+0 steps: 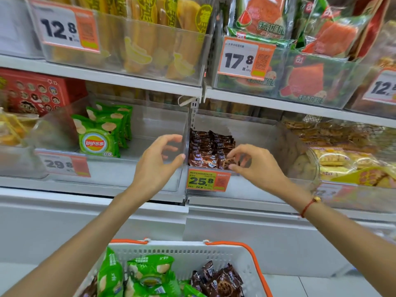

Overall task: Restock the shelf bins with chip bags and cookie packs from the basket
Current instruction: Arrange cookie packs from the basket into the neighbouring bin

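While stocking the cookie bin [252, 133], placing a cookie pack [228, 163] pinched in right hand [255, 166] fingertips at its front row; left hand [159, 159] loosely curled, empty, beside it. Next, probably: release, then reach below for the basket [246, 266].

Upper shelf: yellow banana-print packs [137, 54] behind 12.8 tag [64, 28]; watermelon-print bags [304, 78] behind 17.8 tag [244, 58]. Red cartoon box [36, 93] at left; yellow pastry packs [342, 161] at right.
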`<state>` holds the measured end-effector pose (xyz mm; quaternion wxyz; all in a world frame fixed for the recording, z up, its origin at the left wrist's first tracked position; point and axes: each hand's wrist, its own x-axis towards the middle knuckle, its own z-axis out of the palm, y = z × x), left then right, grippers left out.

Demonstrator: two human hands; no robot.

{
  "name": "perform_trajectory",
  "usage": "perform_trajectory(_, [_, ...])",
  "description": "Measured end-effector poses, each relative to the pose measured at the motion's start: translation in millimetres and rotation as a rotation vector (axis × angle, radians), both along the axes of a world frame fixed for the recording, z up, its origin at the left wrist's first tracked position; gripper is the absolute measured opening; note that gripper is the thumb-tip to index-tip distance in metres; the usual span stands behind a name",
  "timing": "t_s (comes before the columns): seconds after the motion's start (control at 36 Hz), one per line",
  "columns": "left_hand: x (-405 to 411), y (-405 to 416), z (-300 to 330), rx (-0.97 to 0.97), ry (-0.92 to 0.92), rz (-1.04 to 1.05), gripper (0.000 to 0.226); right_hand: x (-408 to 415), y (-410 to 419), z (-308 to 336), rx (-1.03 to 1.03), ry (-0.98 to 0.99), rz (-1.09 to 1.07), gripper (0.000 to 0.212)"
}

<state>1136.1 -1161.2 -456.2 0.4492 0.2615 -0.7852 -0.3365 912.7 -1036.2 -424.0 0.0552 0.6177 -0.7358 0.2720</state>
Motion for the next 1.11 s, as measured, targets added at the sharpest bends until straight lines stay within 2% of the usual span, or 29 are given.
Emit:
perform_trajectory(0.08, [21, 6, 4, 0.044, -0.094, 0.032, 0.018, 36, 13, -13, 0.056, -0.104, 0.102, 0.019])
perform_trajectory(0.22, [70, 8, -22, 0.166, -0.519, -0.035, 0.008, 83, 2, -61, 0.378, -0.163, 0.227, 0.014])
perform_trajectory(0.33, [110, 14, -61, 0.205, -0.744, -0.087, 0.015, 124, -13, -100, 0.735, -0.153, 0.339, 0.018])
perform_trajectory(0.44, [144, 25, -108, 0.199, -0.992, -0.103, 0.031, 172, -21, -142, 0.919, -0.055, 0.371, 0.027])
perform_trajectory(0.56, [169, 38, -151, 0.041, -1.246, -0.080, 0.042, 219, -21, -183, 0.907, -0.026, 0.414, 0.032])
perform_trajectory(0.64, [181, 41, -176, -0.222, -1.430, -0.071, 0.038, 246, -21, -204, 0.756, 0.069, 0.398, 0.042])
perform_trajectory(0.69, [186, 41, -188, -0.371, -1.563, -0.101, 0.033, 257, -25, -216, 0.669, 0.119, 0.373, 0.051])
perform_trajectory(0.78, [192, 39, -199, -0.478, -1.708, -0.168, 0.034, 261, -36, -228, 0.652, 0.169, 0.348, 0.071])
perform_trajectory(0.83, [194, 35, -202, -0.515, -1.754, -0.180, 0.035, 259, -42, -235, 0.661, 0.259, 0.379, 0.075])
perform_trajectory(0.94, [193, 29, -208, -0.543, -1.735, -0.186, 0.034, 247, -45, -250, 0.631, 0.449, 0.464, 0.060])
perform_trajectory(1.03, [195, 26, -219, -0.548, -1.649, -0.216, 0.032, 230, -40, -249, 0.589, 0.478, 0.500, 0.047])
perform_trajectory(1.11, [199, 22, -230, -0.648, -1.500, -0.234, 0.023, 219, -34, -234, 0.642, 0.498, 0.553, 0.037])
